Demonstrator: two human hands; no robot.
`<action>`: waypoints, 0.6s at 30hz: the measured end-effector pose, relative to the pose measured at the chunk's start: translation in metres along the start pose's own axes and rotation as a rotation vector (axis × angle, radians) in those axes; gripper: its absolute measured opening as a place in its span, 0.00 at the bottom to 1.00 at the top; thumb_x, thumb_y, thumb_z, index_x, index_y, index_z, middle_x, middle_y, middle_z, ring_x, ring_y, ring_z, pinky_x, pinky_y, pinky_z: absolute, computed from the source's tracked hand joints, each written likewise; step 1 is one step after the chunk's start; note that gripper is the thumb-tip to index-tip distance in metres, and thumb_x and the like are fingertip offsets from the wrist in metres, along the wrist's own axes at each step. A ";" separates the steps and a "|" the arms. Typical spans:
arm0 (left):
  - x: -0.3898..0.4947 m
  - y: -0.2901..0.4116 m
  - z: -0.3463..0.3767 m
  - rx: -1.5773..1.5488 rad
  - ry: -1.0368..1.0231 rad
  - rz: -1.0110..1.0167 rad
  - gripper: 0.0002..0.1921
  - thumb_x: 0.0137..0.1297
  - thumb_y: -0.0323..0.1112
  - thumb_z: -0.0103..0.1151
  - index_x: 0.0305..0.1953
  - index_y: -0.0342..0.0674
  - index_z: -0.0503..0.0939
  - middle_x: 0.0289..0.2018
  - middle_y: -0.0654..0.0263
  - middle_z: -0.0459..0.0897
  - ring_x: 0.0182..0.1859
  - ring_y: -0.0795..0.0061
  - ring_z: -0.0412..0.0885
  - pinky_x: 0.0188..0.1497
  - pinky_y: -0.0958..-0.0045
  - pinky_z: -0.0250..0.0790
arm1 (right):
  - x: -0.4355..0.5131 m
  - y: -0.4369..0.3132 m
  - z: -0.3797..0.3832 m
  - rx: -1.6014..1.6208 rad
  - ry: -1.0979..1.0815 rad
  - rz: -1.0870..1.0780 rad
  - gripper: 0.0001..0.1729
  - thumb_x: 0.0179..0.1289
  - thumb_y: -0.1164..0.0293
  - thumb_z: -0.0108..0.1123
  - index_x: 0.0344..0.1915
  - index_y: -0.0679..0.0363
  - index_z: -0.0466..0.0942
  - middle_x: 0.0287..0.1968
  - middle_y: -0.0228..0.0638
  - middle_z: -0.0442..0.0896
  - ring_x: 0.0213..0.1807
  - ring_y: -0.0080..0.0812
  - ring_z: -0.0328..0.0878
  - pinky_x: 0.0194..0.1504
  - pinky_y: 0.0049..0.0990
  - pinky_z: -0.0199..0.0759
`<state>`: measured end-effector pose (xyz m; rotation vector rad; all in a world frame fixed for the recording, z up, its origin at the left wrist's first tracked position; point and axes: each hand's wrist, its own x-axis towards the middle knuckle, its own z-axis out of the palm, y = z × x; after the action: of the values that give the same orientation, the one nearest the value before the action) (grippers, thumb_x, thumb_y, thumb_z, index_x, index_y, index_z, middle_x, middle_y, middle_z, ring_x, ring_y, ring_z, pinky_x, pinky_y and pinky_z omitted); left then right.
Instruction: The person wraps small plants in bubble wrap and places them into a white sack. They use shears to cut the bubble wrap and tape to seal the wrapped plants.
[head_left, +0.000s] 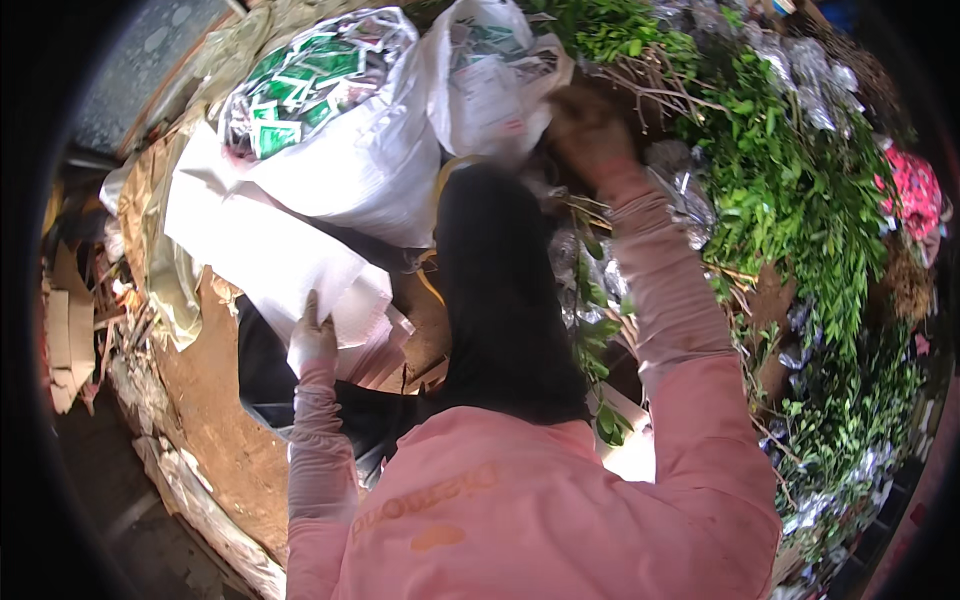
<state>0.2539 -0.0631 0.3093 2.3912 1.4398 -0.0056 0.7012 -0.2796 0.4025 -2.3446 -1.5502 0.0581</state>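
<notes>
My left hand (313, 339) holds the near edge of a stack of white sheets (277, 247), thumb and fingers on the outer sheet. The stack lies over my left leg and leans towards a large white woven sack (360, 176) filled with green-and-white packets (315, 67). Beside it stands a smaller white sack (480, 97) with more packets and a printed sheet. My right hand (589, 124) is blurred at this sack's right edge; whether its fingers hold anything cannot be told. A leafy cutting (592, 337) hangs beside my right thigh, below my right forearm.
Heaped leafy green branches (780, 165) and clear plastic wrapping (806, 75) fill the right side. A pink patterned cloth (911, 191) lies at the far right. On the left are torn cardboard (64, 337), crumpled sheeting (176, 285) and bare brown ground (202, 405).
</notes>
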 end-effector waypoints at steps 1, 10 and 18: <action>-0.002 0.004 0.009 0.067 0.051 0.056 0.25 0.66 0.47 0.57 0.64 0.59 0.73 0.39 0.49 0.82 0.39 0.48 0.82 0.42 0.50 0.73 | -0.019 0.047 0.002 -0.126 -0.003 0.114 0.19 0.66 0.63 0.55 0.51 0.62 0.77 0.50 0.47 0.82 0.53 0.45 0.79 0.51 0.36 0.76; 0.008 0.038 0.016 0.283 -0.175 -0.108 0.31 0.56 0.46 0.65 0.62 0.48 0.75 0.50 0.49 0.78 0.53 0.48 0.77 0.56 0.54 0.71 | -0.046 0.134 0.210 -0.137 -0.829 0.951 0.22 0.57 0.54 0.65 0.49 0.51 0.83 0.53 0.46 0.82 0.57 0.44 0.79 0.58 0.39 0.73; 0.005 0.056 0.021 0.421 -0.200 -0.143 0.28 0.57 0.51 0.65 0.53 0.39 0.76 0.46 0.50 0.78 0.52 0.51 0.78 0.53 0.56 0.74 | -0.049 0.153 0.228 -0.260 -0.885 0.759 0.12 0.59 0.66 0.63 0.43 0.54 0.85 0.49 0.43 0.84 0.51 0.43 0.81 0.53 0.37 0.74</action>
<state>0.3083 -0.0889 0.3047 2.5038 1.6353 -0.6231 0.7688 -0.3214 0.1347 -3.2030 -0.8191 1.2714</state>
